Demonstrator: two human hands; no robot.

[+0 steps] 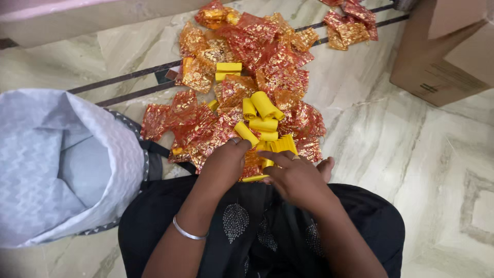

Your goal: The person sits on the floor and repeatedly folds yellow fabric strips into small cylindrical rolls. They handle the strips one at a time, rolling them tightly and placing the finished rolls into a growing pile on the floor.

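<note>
The yellow roll (246, 133) sits at the fingertips of the left hand (224, 163), pinched there at its near end, and its long axis runs up and to the left across the view, away from the person's lap. It lies just ahead of the left hand and a little to the left of the right hand (296, 177), so the left hand is plainly the nearer of the two and already has contact. The left fingers are curled close about the roll's end rather than spread. The right hand rests beside it with its fingers bent over a flat yellow strip (256, 178) that lies crosswise near the lap; whether that hand truly grips the strip or only presses on it cannot be told. Between and just beyond the two hands stands a bunch of yellow pieces (284, 146), and farther out several more rolled yellow pieces (263, 105) rest on top of a spread heap of red and gold pouches (257, 56) on the marble floor (391, 149). To the person's left stands an open white bag (62, 159), touching the dark clothing, and a cardboard box (447, 51) sits well apart at the far right.
</note>
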